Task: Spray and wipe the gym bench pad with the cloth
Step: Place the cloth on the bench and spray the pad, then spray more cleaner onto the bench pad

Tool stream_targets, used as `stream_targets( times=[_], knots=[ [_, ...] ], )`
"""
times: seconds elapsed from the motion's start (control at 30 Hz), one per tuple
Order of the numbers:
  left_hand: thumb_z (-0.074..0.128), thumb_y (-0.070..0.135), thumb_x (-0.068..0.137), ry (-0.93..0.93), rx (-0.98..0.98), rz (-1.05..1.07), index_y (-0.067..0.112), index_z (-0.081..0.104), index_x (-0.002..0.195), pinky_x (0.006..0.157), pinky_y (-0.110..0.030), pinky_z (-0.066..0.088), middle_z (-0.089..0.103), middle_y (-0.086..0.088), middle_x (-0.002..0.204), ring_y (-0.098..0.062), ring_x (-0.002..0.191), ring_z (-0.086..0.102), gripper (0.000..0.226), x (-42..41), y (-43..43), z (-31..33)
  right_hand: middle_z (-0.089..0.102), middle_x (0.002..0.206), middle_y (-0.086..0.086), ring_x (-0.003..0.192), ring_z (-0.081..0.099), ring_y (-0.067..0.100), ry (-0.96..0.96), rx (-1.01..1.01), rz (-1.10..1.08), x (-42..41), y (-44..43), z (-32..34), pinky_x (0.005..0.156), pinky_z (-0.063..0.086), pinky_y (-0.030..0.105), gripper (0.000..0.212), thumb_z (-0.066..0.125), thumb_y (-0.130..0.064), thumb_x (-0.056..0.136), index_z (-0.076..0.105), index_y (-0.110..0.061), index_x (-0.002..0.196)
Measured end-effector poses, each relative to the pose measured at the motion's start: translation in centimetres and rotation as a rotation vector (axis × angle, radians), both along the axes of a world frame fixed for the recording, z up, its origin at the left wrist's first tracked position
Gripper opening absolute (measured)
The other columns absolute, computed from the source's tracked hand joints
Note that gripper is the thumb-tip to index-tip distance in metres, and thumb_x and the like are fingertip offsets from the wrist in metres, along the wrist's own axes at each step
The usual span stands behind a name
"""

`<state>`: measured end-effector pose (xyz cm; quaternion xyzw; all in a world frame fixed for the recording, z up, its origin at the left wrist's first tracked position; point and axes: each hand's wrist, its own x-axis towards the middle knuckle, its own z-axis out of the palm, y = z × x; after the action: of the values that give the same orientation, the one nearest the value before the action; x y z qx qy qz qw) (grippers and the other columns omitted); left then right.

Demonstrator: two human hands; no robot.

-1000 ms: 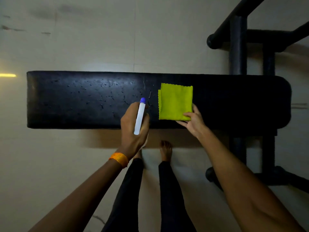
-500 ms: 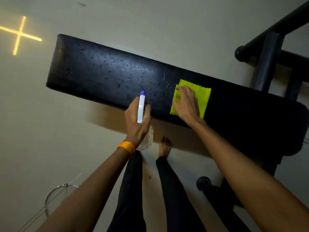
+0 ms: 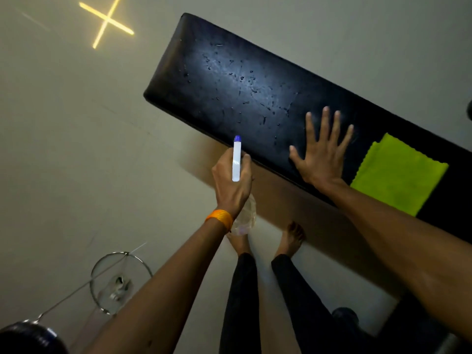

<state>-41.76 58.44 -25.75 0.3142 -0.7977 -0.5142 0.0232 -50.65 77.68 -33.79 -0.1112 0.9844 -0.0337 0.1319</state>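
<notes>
The black bench pad (image 3: pixel 229 80) runs diagonally from upper left to lower right, with spray droplets across its left half. A folded yellow-green cloth (image 3: pixel 398 175) lies flat on the pad at the right. My left hand (image 3: pixel 231 182) is shut on a spray bottle (image 3: pixel 236 159) with a white head and blue nozzle, just off the pad's near edge and pointing at it. Fingers spread, my right hand (image 3: pixel 323 149) hovers over or rests on the pad just left of the cloth, holding nothing.
My two bare feet (image 3: pixel 291 238) stand on the pale floor under the pad's near edge. A round wire-framed object (image 3: pixel 120 282) sits on the floor at lower left. A yellow cross of light (image 3: pixel 106 21) shows on the floor at upper left.
My right hand has let go of the cloth and moved left of it, fingers spread. The view has swung, so the bench now looks more tilted.
</notes>
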Motion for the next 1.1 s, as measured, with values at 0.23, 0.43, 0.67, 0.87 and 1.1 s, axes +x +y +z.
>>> stream_targets(
  times=[0.23, 0.43, 0.67, 0.87, 1.1],
  knots=[
    [0.051, 0.035, 0.095, -0.031, -0.102, 0.052, 0.007, 0.056, 0.075, 0.057, -0.050, 0.056, 0.063, -0.013, 0.065, -0.031, 0.057, 0.065, 0.035, -1.4, -3.9, -1.8, -0.005, 0.170, 0.017, 0.157, -0.003, 0.039, 0.025, 0.020, -0.009, 0.0, -0.1, -0.2, 0.119, 0.007, 0.071, 0.085, 0.025, -0.067, 0.094, -0.002, -0.023, 0.162],
    [0.039, 0.049, 0.085, -0.135, -0.115, 0.138, 0.005, 0.057, 0.070, 0.056, -0.053, 0.055, 0.062, -0.016, 0.059, -0.035, 0.055, 0.065, 0.050, -1.7, -4.5, -2.6, -0.004, 0.170, 0.017, 0.157, -0.003, 0.039, 0.053, 0.010, -0.004, 0.1, 0.0, -0.3, 0.120, 0.005, 0.070, 0.084, 0.023, -0.067, 0.094, 0.001, -0.023, 0.162],
    [0.054, 0.041, 0.095, -0.072, -0.092, 0.009, 0.011, 0.058, 0.078, 0.055, -0.052, 0.056, 0.063, -0.009, 0.065, -0.030, 0.057, 0.065, 0.035, 0.3, -2.4, -2.9, -0.005, 0.170, 0.015, 0.157, -0.004, 0.038, 0.035, -0.001, -0.010, 0.0, 0.1, -0.2, 0.121, 0.004, 0.069, 0.084, 0.024, -0.067, 0.093, 0.002, -0.023, 0.162],
    [0.054, 0.039, 0.093, -0.057, -0.121, -0.078, 0.015, 0.052, 0.072, 0.057, -0.050, 0.054, 0.057, -0.005, 0.069, -0.027, 0.060, 0.063, 0.032, -0.3, 0.2, -2.9, -0.008, 0.170, 0.013, 0.157, -0.008, 0.035, 0.012, -0.024, -0.017, -0.1, 0.2, -0.2, 0.121, 0.002, 0.068, 0.085, 0.021, -0.070, 0.093, 0.002, -0.024, 0.162],
    [0.051, 0.040, 0.090, -0.137, -0.141, -0.113, 0.011, 0.055, 0.064, 0.055, -0.050, 0.051, 0.058, -0.007, 0.059, -0.027, 0.053, 0.058, 0.039, 0.4, 2.2, -3.6, -0.005, 0.170, 0.012, 0.157, -0.006, 0.034, 0.003, -0.050, -0.010, -0.2, 0.4, 0.1, 0.122, 0.002, 0.066, 0.086, 0.022, -0.071, 0.093, 0.004, -0.025, 0.162]
  ],
)
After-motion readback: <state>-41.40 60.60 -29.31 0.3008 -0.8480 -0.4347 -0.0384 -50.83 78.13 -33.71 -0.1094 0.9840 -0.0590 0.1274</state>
